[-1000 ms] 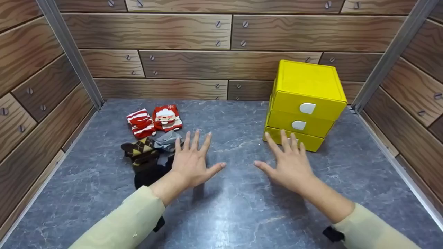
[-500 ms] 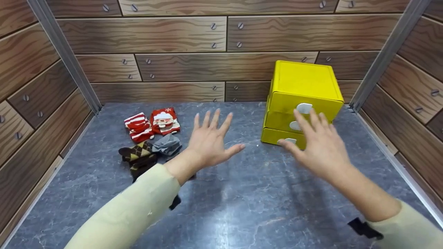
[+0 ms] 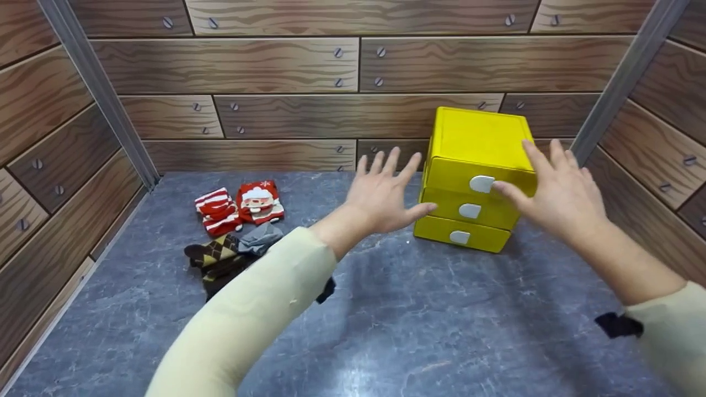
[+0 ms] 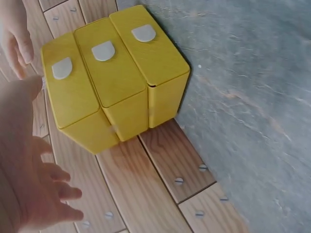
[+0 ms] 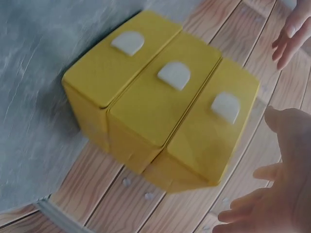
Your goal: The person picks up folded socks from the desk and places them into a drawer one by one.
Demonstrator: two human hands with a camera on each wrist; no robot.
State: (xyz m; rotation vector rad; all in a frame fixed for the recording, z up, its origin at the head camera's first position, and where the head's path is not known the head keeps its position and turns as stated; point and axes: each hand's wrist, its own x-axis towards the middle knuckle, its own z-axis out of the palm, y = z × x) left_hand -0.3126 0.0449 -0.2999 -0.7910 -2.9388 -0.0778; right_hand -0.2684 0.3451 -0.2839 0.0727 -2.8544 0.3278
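Free tabletop [image 3: 419, 314] fronts the obstructing yellow drawers [image 3: 460, 170].

Grey marbled tabletop [image 3: 441, 320], yellow 3-drawer box [image 3: 469, 197], patterned socks [image 3: 230, 246]

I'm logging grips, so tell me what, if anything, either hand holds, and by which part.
Nothing is held: the left hand and the right hand are both empty, fingers spread, near the yellow drawers.

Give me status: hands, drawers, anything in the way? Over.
Left hand and right hand empty, at either side of the yellow drawers. All three drawers look closed. Socks off left; no obstruction seen.
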